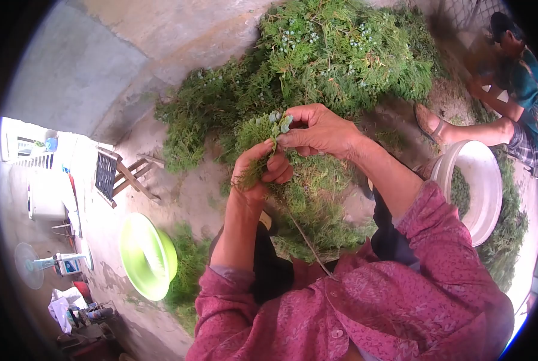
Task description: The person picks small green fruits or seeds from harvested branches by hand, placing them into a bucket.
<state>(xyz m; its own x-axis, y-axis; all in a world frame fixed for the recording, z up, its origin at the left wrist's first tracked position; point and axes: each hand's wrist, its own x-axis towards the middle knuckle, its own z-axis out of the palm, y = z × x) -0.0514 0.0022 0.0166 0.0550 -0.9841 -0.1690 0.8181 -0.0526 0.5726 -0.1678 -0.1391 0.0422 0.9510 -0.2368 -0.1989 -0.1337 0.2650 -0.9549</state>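
Observation:
My left hand [261, 168] is closed around a green sprig [254, 135], whose thin brown stem runs down toward my shirt. Pale blue-green berries [275, 120] show at the sprig's upper end. At those berries, my right hand [317, 131] has its thumb and index finger pinched on a pale green piece. Beyond both hands lies a large pile of leafy branches [341, 54] with clusters of similar berries. More loose greenery [311, 192] is spread on the floor below my hands.
A white bucket [491, 192] with small green things inside is at my right. On the left are a lime-green basin [166, 259], a wooden folding stool [133, 177] and a fan [31, 265]. Another person [524, 90] sits at the upper right, one leg stretched toward the pile.

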